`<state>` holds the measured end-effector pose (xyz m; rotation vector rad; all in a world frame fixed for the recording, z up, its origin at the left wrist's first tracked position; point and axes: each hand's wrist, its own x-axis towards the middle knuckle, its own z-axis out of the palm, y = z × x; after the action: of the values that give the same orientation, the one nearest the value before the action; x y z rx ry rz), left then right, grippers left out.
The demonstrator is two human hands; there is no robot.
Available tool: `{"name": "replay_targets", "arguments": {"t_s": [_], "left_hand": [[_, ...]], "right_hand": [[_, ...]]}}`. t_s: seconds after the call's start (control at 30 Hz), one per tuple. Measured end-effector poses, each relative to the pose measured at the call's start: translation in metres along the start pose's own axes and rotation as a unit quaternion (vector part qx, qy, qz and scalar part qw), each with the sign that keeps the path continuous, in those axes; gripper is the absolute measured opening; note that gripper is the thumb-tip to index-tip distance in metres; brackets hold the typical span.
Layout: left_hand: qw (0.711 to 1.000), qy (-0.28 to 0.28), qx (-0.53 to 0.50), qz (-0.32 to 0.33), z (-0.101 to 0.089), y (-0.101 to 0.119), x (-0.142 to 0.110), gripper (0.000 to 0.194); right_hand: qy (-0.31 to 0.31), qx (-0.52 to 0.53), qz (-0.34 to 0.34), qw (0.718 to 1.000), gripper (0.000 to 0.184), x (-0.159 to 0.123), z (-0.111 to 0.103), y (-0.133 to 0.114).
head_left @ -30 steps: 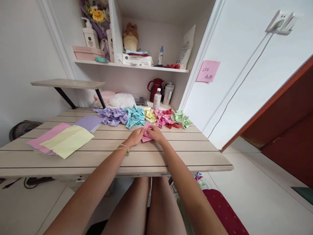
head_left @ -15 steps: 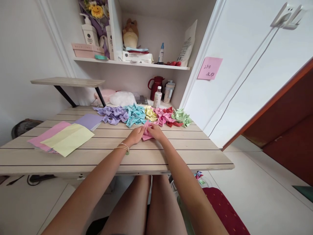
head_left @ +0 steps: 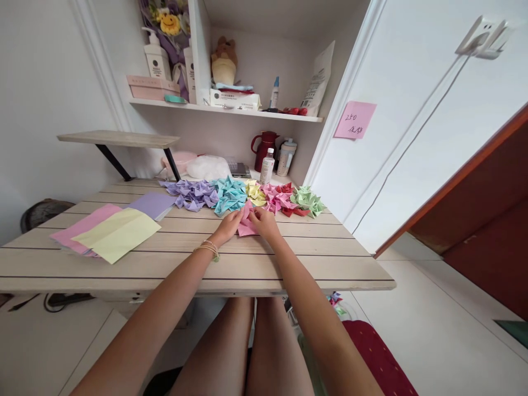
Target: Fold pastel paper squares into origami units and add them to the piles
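A partly folded sheet of pink paper [head_left: 247, 226] is between my two hands at the middle of the table. My left hand [head_left: 226, 227] grips its left side, fingers closed. On the other side, my right hand [head_left: 264, 222] pinches the paper's upper right part. The fingers hide some of its folds. Just beyond lie heaps of folded paper pieces: purple [head_left: 193, 194], blue [head_left: 229, 194], yellow [head_left: 254, 192], pink [head_left: 274, 198], red [head_left: 296, 211] and light green [head_left: 307, 201].
Flat sheets lie at the left: yellow [head_left: 117, 235], pink [head_left: 86, 225] and purple [head_left: 152, 207]. Behind the heaps stand a bottle [head_left: 267, 167], a red jug [head_left: 265, 149] and a tumbler [head_left: 286, 158]. A small raised shelf [head_left: 119, 139] overhangs the table's back left.
Both hands stay on the pink paper, with only slight shifts of the paper and fingers. The whole view moves a little with my head.
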<state>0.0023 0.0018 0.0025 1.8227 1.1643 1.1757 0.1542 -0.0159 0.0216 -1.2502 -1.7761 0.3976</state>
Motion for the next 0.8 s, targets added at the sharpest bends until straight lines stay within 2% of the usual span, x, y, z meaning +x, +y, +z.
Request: {"name": "replay_targets", "arguments": {"t_s": [0.17,0.33,0.47,0.57,0.67,0.8], "left_hand": [[1.000,0.001,-0.017,0.024,-0.0012,0.0016,-0.0006,0.057],[0.999,0.009,0.008,0.030,-0.0003,0.0010,-0.0034,0.057],[0.999,0.008,0.017,0.034,0.0002,0.0008,-0.0047,0.056],[0.999,0.014,0.014,0.030,0.0004,0.0011,-0.0045,0.056],[0.999,0.028,0.012,0.022,0.0010,0.0006,-0.0040,0.055],[0.999,0.023,0.016,0.018,0.0017,-0.0017,-0.0037,0.052]], "right_hand": [[-0.017,0.005,-0.007,1.000,0.021,-0.0023,-0.0007,-0.0007],[-0.062,0.043,-0.004,0.997,0.014,-0.0042,-0.0002,-0.0044],[-0.075,0.069,-0.002,0.995,0.012,-0.0061,-0.0010,-0.0080],[-0.095,0.096,0.010,0.991,0.015,-0.0074,-0.0016,-0.0096],[-0.128,0.126,0.011,0.984,0.025,-0.0074,-0.0010,-0.0088],[-0.125,0.112,-0.015,0.986,0.030,-0.0059,0.0011,-0.0048]]}}
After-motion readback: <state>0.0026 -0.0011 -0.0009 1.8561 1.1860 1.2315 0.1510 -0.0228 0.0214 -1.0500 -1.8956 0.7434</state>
